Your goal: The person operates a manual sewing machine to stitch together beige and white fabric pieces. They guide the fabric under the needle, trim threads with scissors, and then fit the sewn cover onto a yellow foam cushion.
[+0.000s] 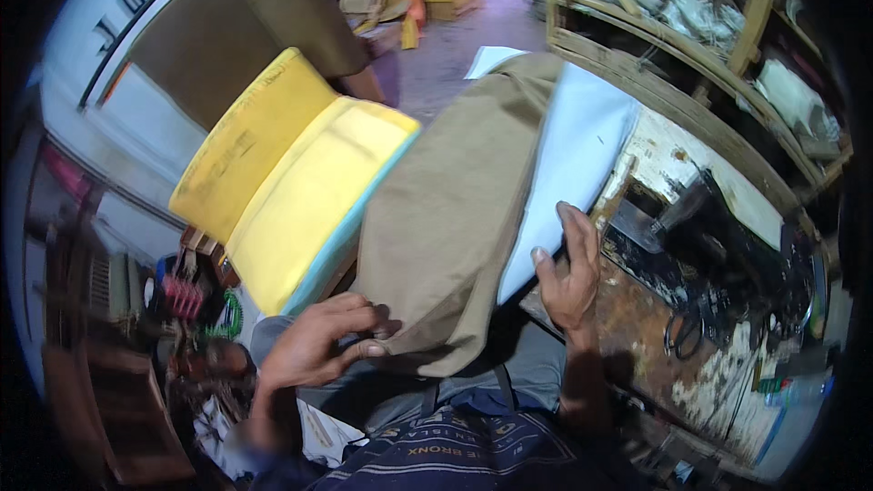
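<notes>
A large piece of brown fabric (446, 209) stretches from my lap out to the far side of the work area. My left hand (323, 336) is closed on its near left corner, the cloth pinched between thumb and fingers. Under the fabric's right side shows a smooth white sheet (573, 145); I cannot tell what it is made of. My right hand (570, 268) touches the sheet's right edge, thumb and fingers apart and gripping nothing. Left of the fabric stand yellow foam pieces (318, 182), one with a pale green edge layer.
A black sewing machine (727, 227) sits on a worn, stained table (655, 336) at right. Wooden shelving (655, 59) with plastic-wrapped things rises behind it. A brown upholstered panel (245, 27) leans at the far left. Wooden boxes (455, 2) lie on the floor beyond.
</notes>
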Demonstrator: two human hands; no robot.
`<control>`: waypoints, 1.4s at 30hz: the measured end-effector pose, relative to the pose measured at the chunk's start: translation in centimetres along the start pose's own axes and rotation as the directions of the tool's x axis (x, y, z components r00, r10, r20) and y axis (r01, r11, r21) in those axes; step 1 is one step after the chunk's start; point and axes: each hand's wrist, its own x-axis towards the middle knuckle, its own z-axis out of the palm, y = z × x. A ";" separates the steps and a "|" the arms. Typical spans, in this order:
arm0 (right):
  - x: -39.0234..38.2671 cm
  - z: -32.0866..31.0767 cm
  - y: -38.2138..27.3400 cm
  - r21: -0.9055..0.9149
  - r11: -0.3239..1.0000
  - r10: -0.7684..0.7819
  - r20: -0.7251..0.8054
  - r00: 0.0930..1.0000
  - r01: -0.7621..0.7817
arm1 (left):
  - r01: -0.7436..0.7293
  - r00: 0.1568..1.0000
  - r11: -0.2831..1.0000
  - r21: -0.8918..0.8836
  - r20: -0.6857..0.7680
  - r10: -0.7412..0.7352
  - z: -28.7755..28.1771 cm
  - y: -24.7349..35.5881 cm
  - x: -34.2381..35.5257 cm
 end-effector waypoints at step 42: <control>2.4 7.8 -17.3 0.194 0.709 -0.670 0.488 0.560 0.678 | 0.200 0.700 0.964 0.175 -0.714 -0.016 7.3 -7.1 -8.9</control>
